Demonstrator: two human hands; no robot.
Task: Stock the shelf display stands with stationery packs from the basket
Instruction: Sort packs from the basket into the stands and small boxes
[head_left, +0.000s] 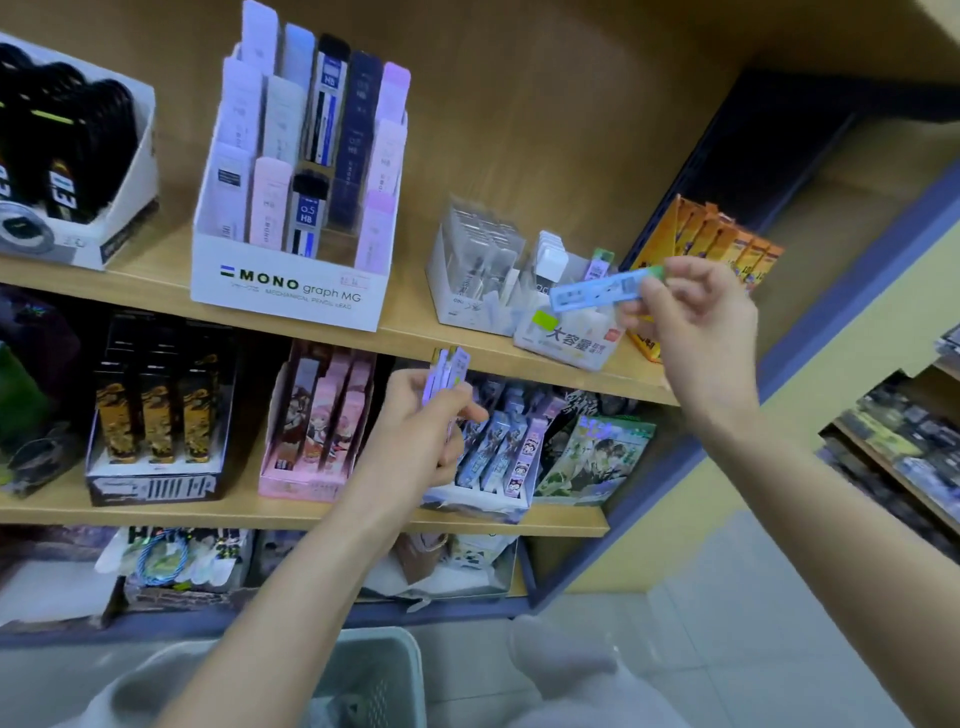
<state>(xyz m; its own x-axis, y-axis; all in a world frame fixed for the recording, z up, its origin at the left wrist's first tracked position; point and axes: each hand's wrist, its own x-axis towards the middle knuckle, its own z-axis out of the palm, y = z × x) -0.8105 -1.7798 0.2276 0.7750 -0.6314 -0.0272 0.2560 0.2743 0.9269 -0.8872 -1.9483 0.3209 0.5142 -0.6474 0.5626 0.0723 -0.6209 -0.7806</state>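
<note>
In front of the wooden shelves, the person's right hand (696, 317) is up at the upper shelf (410, 312). It pinches a slim light-blue pack (597, 292) by its green end, thumb against curled fingers. The pack lies almost level, its free end pointing left, over the small white display stand (569, 338) with a green sticker and printed characters on its front. From here I cannot tell whether the pack touches the stand.

The left hand (426, 431) is lower, in front of the stands on the lower shelf (571, 519). Its fingers are wrapped round a small bundle of purple-and-white packs (449, 371) held upright, their tops standing clear above the fist.

Down near the floor, beneath both forearms, is a pale basket (379, 670) with lattice sides. What lies in it is too blurred to make out.

On the upper shelf to the left stands a tall white MONO stand (291, 283) filled with slim cases in white, pink, black and navy. A stand of clear packs (480, 260) sits between it and the small white stand. A row of orange packs (717, 241) stands just behind the right hand.
</note>
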